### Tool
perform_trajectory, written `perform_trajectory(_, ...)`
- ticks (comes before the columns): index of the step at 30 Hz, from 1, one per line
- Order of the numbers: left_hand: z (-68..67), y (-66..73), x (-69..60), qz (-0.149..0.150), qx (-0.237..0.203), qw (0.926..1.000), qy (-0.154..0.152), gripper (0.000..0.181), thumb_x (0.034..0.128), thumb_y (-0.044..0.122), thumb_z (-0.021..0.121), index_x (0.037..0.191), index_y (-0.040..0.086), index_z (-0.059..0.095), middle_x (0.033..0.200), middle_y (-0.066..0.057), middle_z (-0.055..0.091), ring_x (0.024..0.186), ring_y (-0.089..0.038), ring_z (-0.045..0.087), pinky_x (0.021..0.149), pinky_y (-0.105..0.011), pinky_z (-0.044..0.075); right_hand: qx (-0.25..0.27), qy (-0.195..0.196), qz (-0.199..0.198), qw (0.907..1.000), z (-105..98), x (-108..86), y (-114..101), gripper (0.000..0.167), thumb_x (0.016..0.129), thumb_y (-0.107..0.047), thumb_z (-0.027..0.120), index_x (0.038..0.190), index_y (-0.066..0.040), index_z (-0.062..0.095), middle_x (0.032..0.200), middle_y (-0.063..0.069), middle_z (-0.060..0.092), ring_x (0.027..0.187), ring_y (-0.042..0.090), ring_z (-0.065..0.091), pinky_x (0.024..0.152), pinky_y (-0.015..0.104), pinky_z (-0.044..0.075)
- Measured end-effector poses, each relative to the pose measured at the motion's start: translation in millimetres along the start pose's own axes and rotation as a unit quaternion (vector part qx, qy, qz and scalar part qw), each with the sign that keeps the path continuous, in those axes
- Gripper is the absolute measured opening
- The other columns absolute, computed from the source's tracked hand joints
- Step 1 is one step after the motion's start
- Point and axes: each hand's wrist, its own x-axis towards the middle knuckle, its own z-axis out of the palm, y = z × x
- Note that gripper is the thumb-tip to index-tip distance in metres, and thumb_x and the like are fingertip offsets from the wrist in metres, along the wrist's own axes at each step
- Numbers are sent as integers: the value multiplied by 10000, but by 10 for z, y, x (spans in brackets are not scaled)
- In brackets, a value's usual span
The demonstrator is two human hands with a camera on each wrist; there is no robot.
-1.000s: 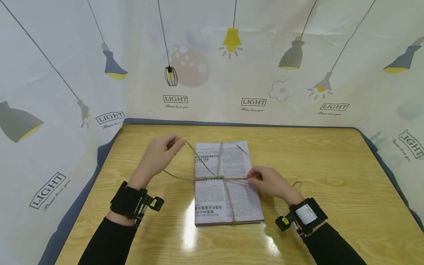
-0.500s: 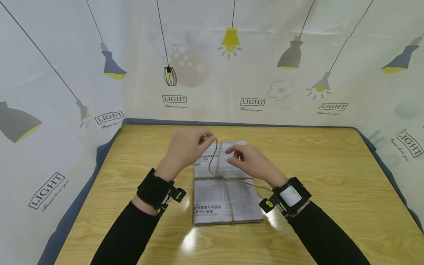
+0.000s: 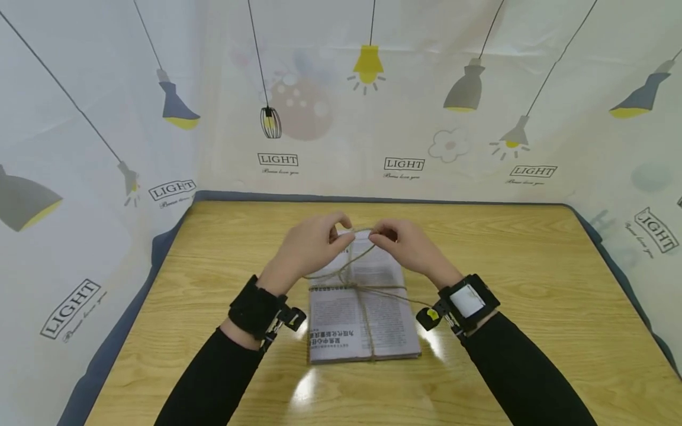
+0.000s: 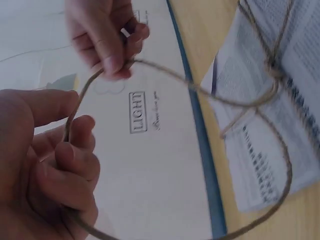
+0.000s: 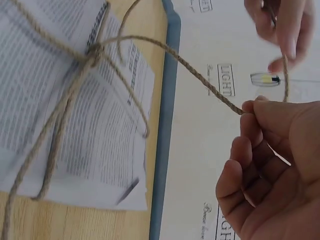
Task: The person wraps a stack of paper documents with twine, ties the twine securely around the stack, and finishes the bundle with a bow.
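Note:
A flat stack of newspapers (image 3: 335, 319) lies on the wooden table, bound crosswise with brown twine (image 5: 200, 77) that meets in a knot on top. Above the far end of the stack, my right hand (image 3: 412, 245) pinches the loose twine between thumb and forefinger. My left hand (image 3: 314, 242) faces it from the left, its curled fingers holding the same length of twine. In the left wrist view the twine runs across those fingers and hangs in a wide loop back towards the knot. Another strand trails right from the knot, passing under my right wrist.
The wooden table (image 3: 533, 284) extends around the stack. Behind it and at both sides hangs a pale cloth (image 3: 341, 148) printed with lamps, its blue border along the table edge. Each wrist wears a black strap (image 3: 258, 310) with a small camera.
My left hand has moved right with the twine. My right hand has let go of the strand at the stack's right side, moved up and left, and now pinches the twine near my left hand.

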Motion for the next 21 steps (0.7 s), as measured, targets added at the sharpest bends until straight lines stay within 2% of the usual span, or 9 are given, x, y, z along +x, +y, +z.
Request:
perform_trajectory(5, -171, -45, -133, -99, 43, 9994, -325, 226, 1000, 321, 533, 1171, 206, 626, 798, 37, 621, 620, -129, 535, 598, -296, 426, -179, -134, 186, 9996, -35, 12, 133, 143, 991, -201, 575, 1011, -109, 683, 917, 62, 670, 765, 166, 548, 712, 329, 450)
perform_trajectory(7, -192, -59, -161, -29, 53, 9991, -411, 204, 1002, 291, 533, 1140, 189, 643, 822, 30, 633, 644, -125, 542, 619, -292, 434, -273, -218, 228, 9991, -46, 16, 175, 145, 990, -191, 574, 1019, -102, 685, 949, 73, 682, 800, 171, 577, 738, 343, 471)
perform_trajectory(9, -158, -80, -177, 40, 83, 9988, -470, 189, 1006, 274, 528, 1108, 179, 656, 835, 26, 634, 658, -121, 544, 632, -294, 442, -393, -299, 253, 9985, -63, 21, 225, 151, 991, -185, 572, 1035, -95, 685, 986, 84, 691, 851, 184, 611, 773, 363, 494)
perform_trajectory(12, 0, -146, -180, 55, 173, 9982, -573, 183, 1009, 271, 525, 1080, 171, 661, 839, 25, 643, 652, -108, 540, 647, -291, 448, -539, -361, 257, 9976, -81, 28, 304, 157, 987, -171, 576, 1048, -81, 689, 1003, 103, 698, 878, 197, 633, 792, 378, 505)
perform_trajectory(16, 315, -244, -155, -102, 395, 9968, -693, 149, 999, 276, 551, 1031, 182, 661, 844, 37, 652, 650, -93, 541, 639, -280, 455, -633, -426, 277, 9967, -83, 26, 417, 151, 975, -151, 591, 1032, -65, 701, 960, 119, 701, 805, 172, 607, 743, 346, 487)
perform_trajectory(21, 615, -306, -119, -149, 378, 9958, -825, 117, 967, 274, 611, 1002, 181, 673, 876, 36, 678, 719, -88, 576, 656, -279, 476, -679, -590, 345, 9953, -67, -3, 514, 181, 977, -155, 590, 1061, -40, 703, 961, 130, 702, 793, 155, 599, 736, 334, 487)
